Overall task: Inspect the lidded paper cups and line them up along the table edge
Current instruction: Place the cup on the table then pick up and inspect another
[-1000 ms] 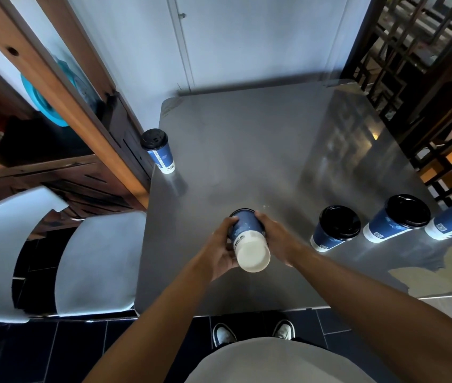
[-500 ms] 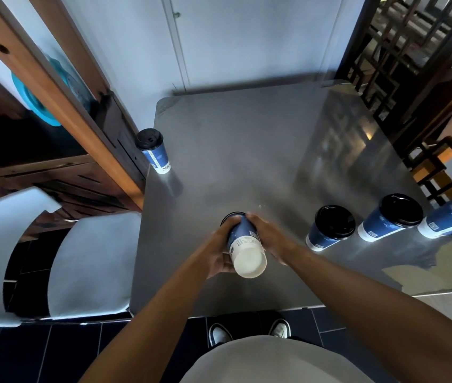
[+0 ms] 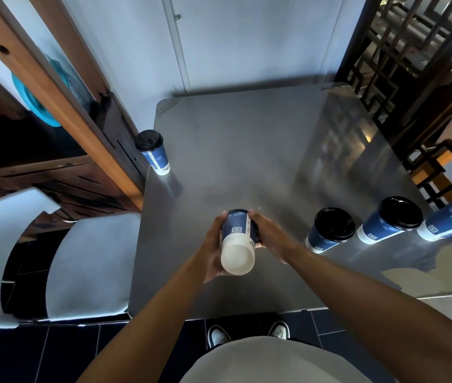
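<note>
Head view, the only one you've got: you're holding one lidded paper cup (image 3: 237, 240) above the grey table (image 3: 247, 150), roughly mid-width, nearer the front edge; it's tipped so the white base faces the camera and the black lid points away and down; left hand (image 3: 213, 244) wraps the left side w/ fingers curled round the wall, right hand (image 3: 267, 234) cups the right side, fingers closed on the sleeve near the lid end; both are gripping the cup, neither slack.

Doing this step well, as I judge it: you're mid-inspection, base check; keep the grip on the blue wall, not on the lid, since a push there could pop it; don't squeeze hard, paper wall will likely dent; roll it slowly w/ both hands so the seam, the printed label and the lid rim each come round; can't tell if it's full, so treat it as full and avoid tipping the lid end lower than it is; turn it upright before lowering, then set it down just beside the nearest cup of the row at right, keeping the spacing.

Count: five lidded cups in all; one in your hands; three standing in a row (image 3: 385, 228) along the right side, near that edge, the far-right one partly cut off by the frame; one lone cup (image 3: 154, 153) upright at the left edge, well apart from the rest; two white chairs (image 3: 92, 264) at left; two shoes at the bottom.
</note>
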{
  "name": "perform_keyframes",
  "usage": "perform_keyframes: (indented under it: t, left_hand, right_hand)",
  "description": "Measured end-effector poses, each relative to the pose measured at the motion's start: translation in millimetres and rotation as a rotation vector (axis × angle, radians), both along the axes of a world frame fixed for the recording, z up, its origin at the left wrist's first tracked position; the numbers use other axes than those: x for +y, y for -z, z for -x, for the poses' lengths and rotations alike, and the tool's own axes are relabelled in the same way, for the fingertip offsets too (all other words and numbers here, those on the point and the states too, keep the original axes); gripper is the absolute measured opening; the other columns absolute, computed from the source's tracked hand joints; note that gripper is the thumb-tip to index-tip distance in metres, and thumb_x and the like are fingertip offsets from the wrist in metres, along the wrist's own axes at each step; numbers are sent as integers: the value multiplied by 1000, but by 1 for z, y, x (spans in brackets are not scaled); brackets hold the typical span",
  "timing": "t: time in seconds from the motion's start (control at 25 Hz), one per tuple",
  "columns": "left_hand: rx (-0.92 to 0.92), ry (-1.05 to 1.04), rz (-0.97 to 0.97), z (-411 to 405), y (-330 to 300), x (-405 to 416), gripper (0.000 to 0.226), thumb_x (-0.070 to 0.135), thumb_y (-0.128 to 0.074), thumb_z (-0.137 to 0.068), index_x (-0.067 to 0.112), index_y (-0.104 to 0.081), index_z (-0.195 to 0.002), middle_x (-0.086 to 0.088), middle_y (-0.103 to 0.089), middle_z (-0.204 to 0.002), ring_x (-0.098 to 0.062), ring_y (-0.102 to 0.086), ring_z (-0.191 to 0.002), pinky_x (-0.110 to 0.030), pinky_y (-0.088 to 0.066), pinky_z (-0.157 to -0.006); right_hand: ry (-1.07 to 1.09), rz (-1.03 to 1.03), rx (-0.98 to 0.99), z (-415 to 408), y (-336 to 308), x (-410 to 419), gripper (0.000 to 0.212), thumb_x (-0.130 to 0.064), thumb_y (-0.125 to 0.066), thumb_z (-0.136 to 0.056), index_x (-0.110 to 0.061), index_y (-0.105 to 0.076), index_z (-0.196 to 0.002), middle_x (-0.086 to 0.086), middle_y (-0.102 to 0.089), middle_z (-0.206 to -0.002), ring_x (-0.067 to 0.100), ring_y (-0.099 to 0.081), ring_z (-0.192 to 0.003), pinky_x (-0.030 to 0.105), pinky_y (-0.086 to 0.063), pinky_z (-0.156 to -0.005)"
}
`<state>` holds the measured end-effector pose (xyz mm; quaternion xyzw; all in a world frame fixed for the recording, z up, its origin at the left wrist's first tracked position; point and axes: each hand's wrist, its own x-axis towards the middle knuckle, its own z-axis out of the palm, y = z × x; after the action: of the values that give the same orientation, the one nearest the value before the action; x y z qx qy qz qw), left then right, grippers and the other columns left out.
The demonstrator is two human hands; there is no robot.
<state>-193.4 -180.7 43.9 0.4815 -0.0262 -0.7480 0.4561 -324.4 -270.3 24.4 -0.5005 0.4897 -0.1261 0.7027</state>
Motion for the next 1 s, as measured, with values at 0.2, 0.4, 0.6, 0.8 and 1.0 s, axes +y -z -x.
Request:
perform_keyframes:
  t: [0.2,0.4,0.6,0.8,1.0]
  left_hand:
    - [-172,-15,-38,-4,14,0,83,49,-79,-68,6,-60,-136,-22,-68,-129,-42,-66,-113,-58,-47,-109]
    - [3,-162,30,-5,13,-2,94,40,-77,-66,-2,-49,-146,-24,-57,-132,-38,-51,-117,-51,-34,-118]
    - [40,-187,18,-4,10,-3,92,36,-76,-66,-2,-49,-146,-25,-58,-134,-37,-52,-116,-51,-33,-118]
    - [-8,-157,-13,0,8,-3,76,37,-68,-76,-1,-53,-141,-23,-63,-129,-39,-59,-112,-51,-48,-103]
    - [-336,-201,117,-16,21,3,44,20,-60,-91,21,-51,-134,-22,-64,-126,-28,-71,-95,-40,-60,-68]
  right_hand:
    - [46,-20,-10,0,-5,-1,33,-42,-40,-105,-21,-65,-101,3,-68,-93,12,-65,-72,27,-54,-60]
    - [62,-62,-84,0,-9,2,36,-39,-36,-107,-15,-61,-115,11,-63,-105,24,-62,-85,29,-56,-60]
    - [29,-34,-76,-1,-9,-1,45,-38,-34,-107,-4,-59,-123,12,-62,-104,24,-60,-85,28,-54,-61]
    - [42,-24,-107,0,-11,-5,28,-32,-38,-107,-16,-61,-110,8,-63,-104,20,-61,-86,30,-54,-71]
    - [42,-108,-286,-10,-14,-6,40,-10,-61,-98,-11,-51,-137,18,-64,-128,28,-65,-109,43,-50,-104]
